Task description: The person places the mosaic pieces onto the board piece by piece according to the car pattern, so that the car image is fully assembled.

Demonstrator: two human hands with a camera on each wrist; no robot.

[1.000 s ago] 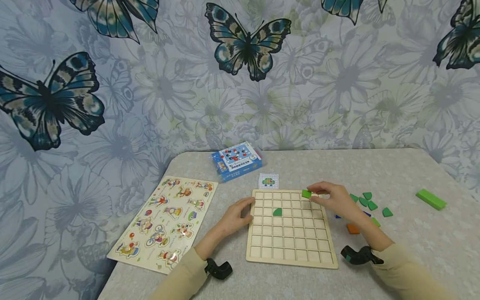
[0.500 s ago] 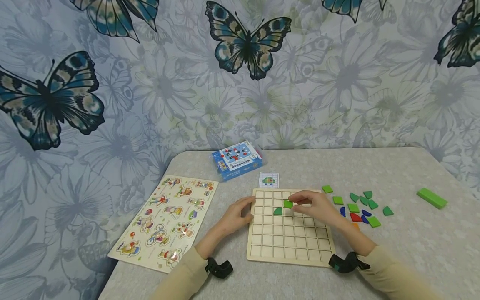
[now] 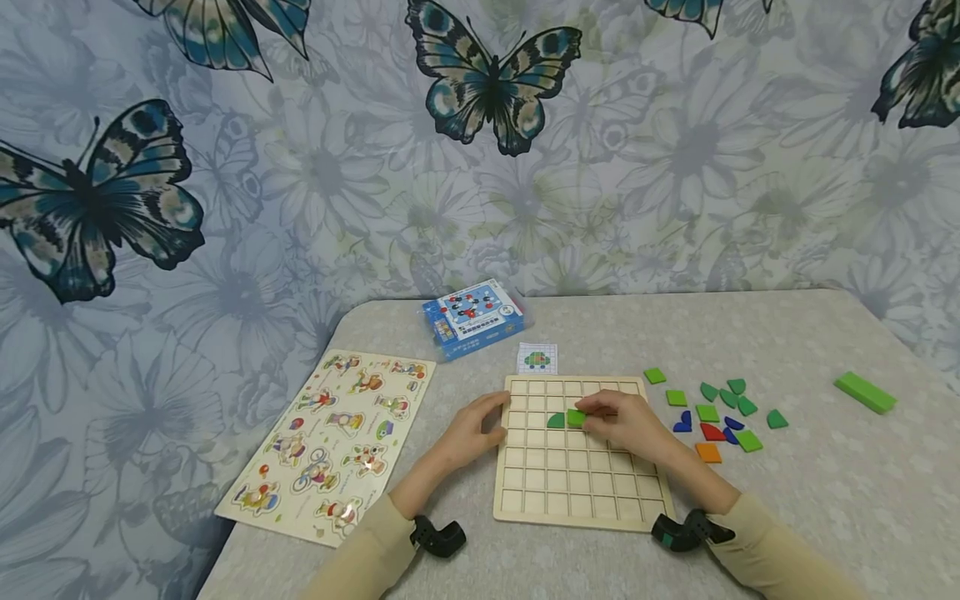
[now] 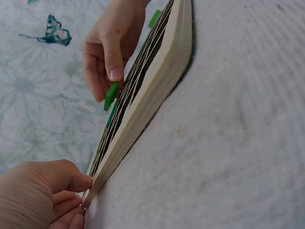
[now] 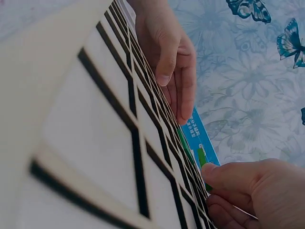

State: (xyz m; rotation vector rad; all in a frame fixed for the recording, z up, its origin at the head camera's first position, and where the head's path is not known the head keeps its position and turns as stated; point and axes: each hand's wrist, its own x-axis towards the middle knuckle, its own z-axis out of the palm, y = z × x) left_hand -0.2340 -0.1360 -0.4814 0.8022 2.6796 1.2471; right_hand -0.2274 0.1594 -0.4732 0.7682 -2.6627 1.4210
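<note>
The right hand [image 3: 628, 423] is pinching a green square tile [image 3: 576, 417] between thumb and fingertips and is holding it over a cell in the upper part of the wooden grid board [image 3: 577, 492], just beside the green quarter-round piece [image 3: 555, 421] that is already sitting in the neighbouring cell; in the left wrist view the tile [image 4: 111, 95] is tilting on edge against the board [image 4: 157, 81], not lying flat. The left hand [image 3: 472, 432] is gripping the board's left edge, fingers curling over the rim. As a judgement, the tilted tile is risking a catch on the cell's thin dividers, so it may be sitting proud or popping out when the fingers are letting go; a nudge sideways could also be knocking the quarter-round piece out of its cell, and if the left hand is slackening, the board could be sliding on the counter [image 3: 787, 500]. Beyond the board, loose green, blue, red and orange pieces [image 3: 712, 412] are lying to its right, with a green bar [image 3: 865, 392] well apart near the counter's right edge. A small pattern card [image 3: 537, 359] is lying just behind the board, a blue box [image 3: 472, 318] further back, and a picture peg puzzle [image 3: 330, 442] at the left. The counter is wearing a pale speckled covering, and the wall behind is showing floral paper with large butterflies [image 3: 491, 79]
</note>
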